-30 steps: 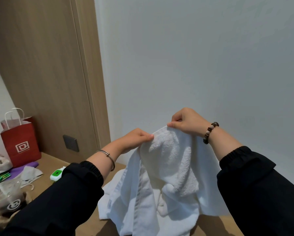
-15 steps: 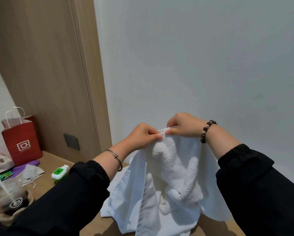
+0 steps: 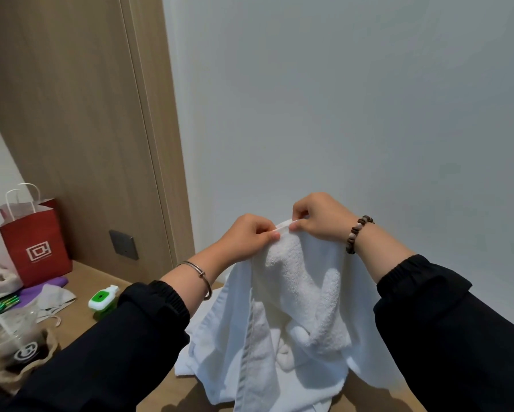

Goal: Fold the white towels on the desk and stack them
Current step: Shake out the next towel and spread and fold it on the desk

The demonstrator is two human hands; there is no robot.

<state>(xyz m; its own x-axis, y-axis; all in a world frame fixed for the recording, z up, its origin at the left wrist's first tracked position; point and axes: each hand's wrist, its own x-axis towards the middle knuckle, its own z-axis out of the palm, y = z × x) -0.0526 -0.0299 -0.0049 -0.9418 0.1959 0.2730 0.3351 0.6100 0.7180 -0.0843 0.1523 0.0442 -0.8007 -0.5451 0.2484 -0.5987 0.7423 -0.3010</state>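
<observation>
Both hands hold a white terry-cloth towel (image 3: 303,295) up above the light wooden desk (image 3: 80,281). The left hand (image 3: 246,237) and right hand (image 3: 321,217), nearly touching, each pinch its top hem. The cloth hangs crumpled below them onto the desk.

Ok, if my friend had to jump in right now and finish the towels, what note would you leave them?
The left grip pinches the top edge of the white terry towel.
The right grip pinches the same edge, close beside the left.
The towel hangs bunched and unfolded over the light wooden desk; more white cloth lies on the desk under it.
Done: no folded towel or stack is in view.
Left: spread this towel, fold it, then fold and stack the rest.
</observation>
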